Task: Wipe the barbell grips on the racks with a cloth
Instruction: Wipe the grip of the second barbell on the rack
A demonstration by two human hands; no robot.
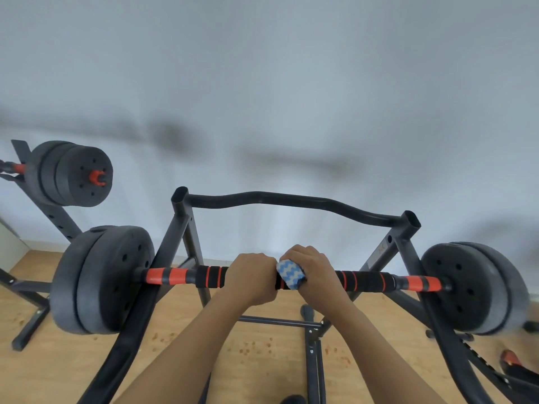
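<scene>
Two forearms reaching forward side by side, left hand [253, 277] curled over the barbell [210, 277] grip on the rack [186, 228], right hand [316, 272] just beside it, fingers pressing a blue-white cloth [290, 274] around the bar

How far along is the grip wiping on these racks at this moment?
Nothing is visibly finished; cleanliness cannot be judged. In hand: the right hand presses the blue-and-white cloth around the near barbell's foam grip, while the left hand holds the bar beside it. Left, judging by position: the second barbell on the far-left rack, untouched now.
</scene>
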